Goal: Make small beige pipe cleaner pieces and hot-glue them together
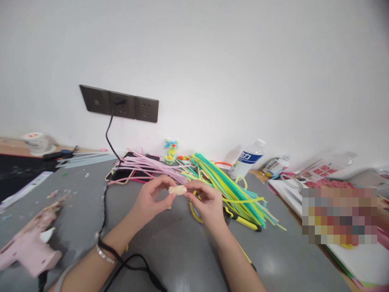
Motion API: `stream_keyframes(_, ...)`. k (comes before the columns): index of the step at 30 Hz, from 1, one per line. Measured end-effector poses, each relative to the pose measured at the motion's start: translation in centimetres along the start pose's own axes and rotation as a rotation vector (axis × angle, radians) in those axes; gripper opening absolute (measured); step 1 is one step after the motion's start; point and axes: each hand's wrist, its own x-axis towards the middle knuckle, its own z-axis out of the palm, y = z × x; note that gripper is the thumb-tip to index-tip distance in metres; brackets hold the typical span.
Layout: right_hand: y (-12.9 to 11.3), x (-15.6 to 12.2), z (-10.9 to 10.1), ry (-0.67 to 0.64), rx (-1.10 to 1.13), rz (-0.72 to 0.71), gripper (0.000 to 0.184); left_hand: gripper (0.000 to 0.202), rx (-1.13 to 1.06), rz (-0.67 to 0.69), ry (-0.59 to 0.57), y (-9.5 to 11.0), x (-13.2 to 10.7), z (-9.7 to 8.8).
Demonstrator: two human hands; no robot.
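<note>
Both my hands meet above the grey table and pinch one small cream-coloured fuzzy piece between them. My left hand grips its left end with fingertips closed. Its right end sits in the closed fingertips of my right hand. Just behind the hands lie bundles of pink pipe cleaners and green and yellow pipe cleaners.
A pink glue gun lies at the near left, its black cord running to the wall socket. A small figure, water bottle, yellow-handled tool and papers lie behind and right.
</note>
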Motion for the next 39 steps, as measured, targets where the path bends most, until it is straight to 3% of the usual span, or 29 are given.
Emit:
stream_keyframes(17,0.1,-0.2,-0.3,-0.102,-0.073,0.029,0.004,0.012,0.038,0.003,0.023,0.4,0.2,0.0)
stream_keyframes(19,0.3,-0.2,-0.4,-0.13,-0.035,0.071,0.013,0.012,0.046,-0.012,0.028,0.3,0.3,0.0)
stream_keyframes(23,0.7,0.0,-0.4,-0.202,0.026,0.103,0.06,0.01,0.058,-0.004,0.072,0.1,0.6,-0.3)
stream_keyframes(25,0.6,0.2,-0.1,-0.042,-0.016,0.036,0.057,0.009,0.064,-0.01,0.106,-0.2,0.8,-0.4)
stream_keyframes(27,0.2,0.4,0.4,0.263,-0.089,-0.035,0.032,0.008,0.073,-0.035,0.128,-0.5,1.0,-0.5)
stream_keyframes(29,-0.6,0.5,1.1,0.499,-0.149,-0.085,0.019,0.01,0.09,-0.057,0.162,-0.8,1.1,-0.6)
stream_keyframes(31,-1.6,0.4,2.2,0.54,-0.161,-0.12,0.022,0.013,0.118,-0.063,0.188,-1.1,1.2,-0.7)
stream_keyframes(34,-3.6,0.0,5.4,0.339,-0.149,-0.138,0.031,0.011,0.156,-0.066,0.18,-1.5,1.2,-0.9)
stream_keyframes(37,-5.7,-0.8,11.3,-0.185,-0.297,-0.131,0.038,0.013,0.193,-0.072,0.191,-1.8,1.0,-1.1)
stream_keyframes(39,-6.8,-1.5,16.6,-0.482,-0.438,-0.106,0.024,0.012,0.21,-0.07,0.173,-1.9,0.9,-1.2)
